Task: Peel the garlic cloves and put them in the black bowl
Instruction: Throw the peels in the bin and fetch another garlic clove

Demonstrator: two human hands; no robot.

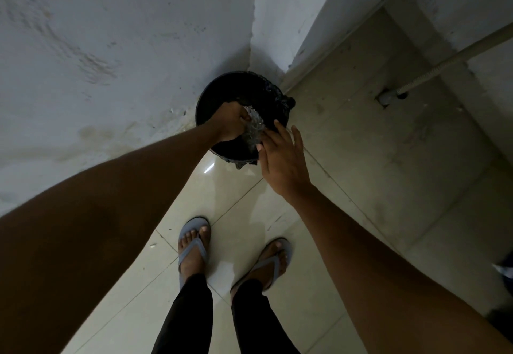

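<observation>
standing over a black bin (222,95) lined with a dark bag, set in the corner where the wall (111,48) meets the tiled floor (236,204).

left hand (231,122) is curled round a crumpled, shiny clear wrapper or plastic bit (254,129), held just above the bin mouth; its fingers are closed on the near end of it. right hand (280,159) is spread, fingers straight and loosely apart, fingertips touching or just beside the far edge of the same plastic. it holds nothing that i can see.

no garlic cloves and no black bowl visible anywhere near either hand; cannot tell where they are. the dark round vessel below the fingers reads as a waste bin, not the bowl, though the light is poor.

judgement: this looks like a disposal step, probably skins or packaging going out, so peeling is either paused or finished; cannot tell which. next move likely calls for the left fingers to loosen and let the plastic drop inside the rim, with the right hand brushing clinging scraps off.

feet in grey sandals (194,245) stand below the hands; a pipe (444,62) runs well off to the right.
</observation>
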